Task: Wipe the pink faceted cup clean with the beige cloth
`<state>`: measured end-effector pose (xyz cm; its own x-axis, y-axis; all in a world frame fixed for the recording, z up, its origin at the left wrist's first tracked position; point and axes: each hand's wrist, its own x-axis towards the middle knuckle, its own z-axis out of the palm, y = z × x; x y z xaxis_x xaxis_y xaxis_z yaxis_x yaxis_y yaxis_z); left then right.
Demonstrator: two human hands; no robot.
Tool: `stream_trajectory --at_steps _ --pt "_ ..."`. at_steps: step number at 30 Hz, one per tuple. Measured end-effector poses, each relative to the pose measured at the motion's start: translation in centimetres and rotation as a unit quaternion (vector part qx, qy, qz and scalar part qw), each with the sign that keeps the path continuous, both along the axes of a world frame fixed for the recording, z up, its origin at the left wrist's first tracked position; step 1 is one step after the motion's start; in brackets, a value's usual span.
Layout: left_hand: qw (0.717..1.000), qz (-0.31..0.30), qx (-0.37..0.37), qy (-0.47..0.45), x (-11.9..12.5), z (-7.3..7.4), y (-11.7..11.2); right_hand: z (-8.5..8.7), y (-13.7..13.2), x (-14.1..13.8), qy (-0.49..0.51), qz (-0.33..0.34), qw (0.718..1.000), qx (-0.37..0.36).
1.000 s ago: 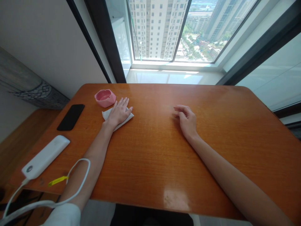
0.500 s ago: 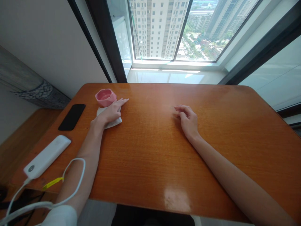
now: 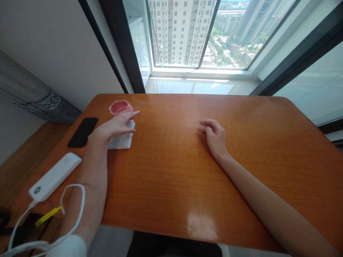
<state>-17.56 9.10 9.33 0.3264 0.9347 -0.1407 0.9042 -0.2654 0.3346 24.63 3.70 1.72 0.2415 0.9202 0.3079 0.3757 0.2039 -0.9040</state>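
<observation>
My left hand (image 3: 114, 126) lies flat on a folded white cloth (image 3: 122, 140) on the orange wooden table (image 3: 174, 171), fingers stretched out and pointing right. Just behind the fingers sits a pink ashtray (image 3: 120, 107). My right hand (image 3: 214, 135) rests on the table near the middle, fingers loosely curled, holding nothing.
A black phone (image 3: 82, 132) lies left of the cloth. A white power bank (image 3: 55, 176) with a white cable (image 3: 72, 217) and yellow tag sits at the table's left front corner. A large window lies beyond the far edge.
My left hand has slid the cloth leftward along the table, past the front of the ashtray, and turned so its fingers point right. My right hand has stayed put.
</observation>
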Motion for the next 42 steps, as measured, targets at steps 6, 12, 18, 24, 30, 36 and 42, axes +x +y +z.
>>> stream_trajectory --at_steps 6,12,18,24,30,36,42 --pt "0.944 0.124 0.282 -0.120 3.9 -3.1 0.9 0.2 -0.1 -0.1 -0.008 -0.001 1.000 0.000" --pt "0.989 -0.008 0.132 -0.068 5.3 -7.7 1.3 0.0 0.0 -0.1 -0.007 0.002 1.000 -0.001" --pt "0.990 -0.022 0.107 -0.094 3.4 -7.8 1.6 0.0 -0.1 0.0 0.000 0.002 1.000 0.000" --pt "0.987 0.008 0.118 -0.110 1.9 -7.3 1.5 0.0 -0.1 -0.1 -0.004 0.005 1.000 0.001" --pt "0.984 0.021 0.140 -0.113 2.2 -7.3 1.5 -0.2 0.1 0.0 -0.020 0.011 1.000 0.005" --pt "0.982 0.016 0.159 -0.104 2.2 -8.0 1.8 -0.5 0.1 -0.4 -0.140 0.085 0.986 -0.019" --pt "0.981 0.014 0.165 -0.101 2.5 -7.9 1.7 -0.6 -1.0 -1.9 -0.394 0.154 0.906 0.014"
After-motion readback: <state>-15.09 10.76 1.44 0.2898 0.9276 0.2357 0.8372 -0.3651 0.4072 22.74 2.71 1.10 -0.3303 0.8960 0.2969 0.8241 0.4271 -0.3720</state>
